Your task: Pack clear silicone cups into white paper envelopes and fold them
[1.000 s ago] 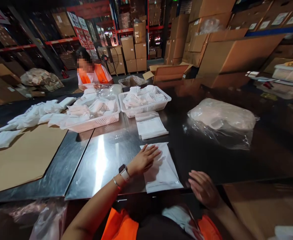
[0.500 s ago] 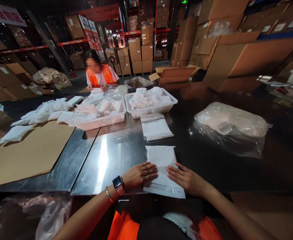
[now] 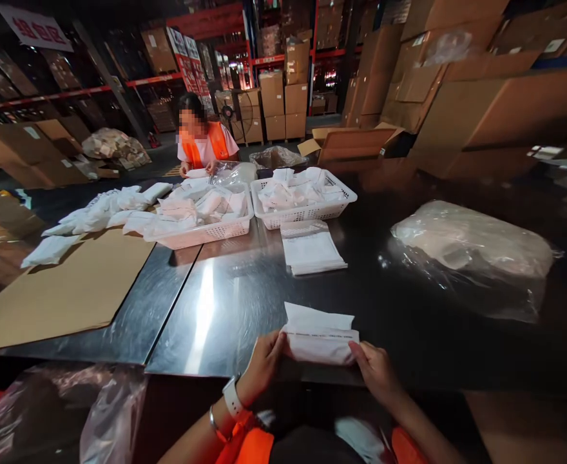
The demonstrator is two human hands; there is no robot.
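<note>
Pouch (image 3: 319, 338) folded, at near bench (image 3: 225, 303) edge; left hand (image 3: 263, 362) and right hand (image 3: 374, 368) pinch its ends. Pouch stack (image 3: 312, 250) and baskets (image 3: 307, 209) beyond.

near edge: a folded packet (image 3: 319, 335) is being held between the left hand (image 3: 263, 365) and right hand (image 3: 375, 370)
behind it: a packet stack (image 3: 312, 250) is lying before two baskets (image 3: 307, 212)
right: a bulky bag (image 3: 471, 248)
left: cardboard sheet (image 3: 66, 290)
</note>
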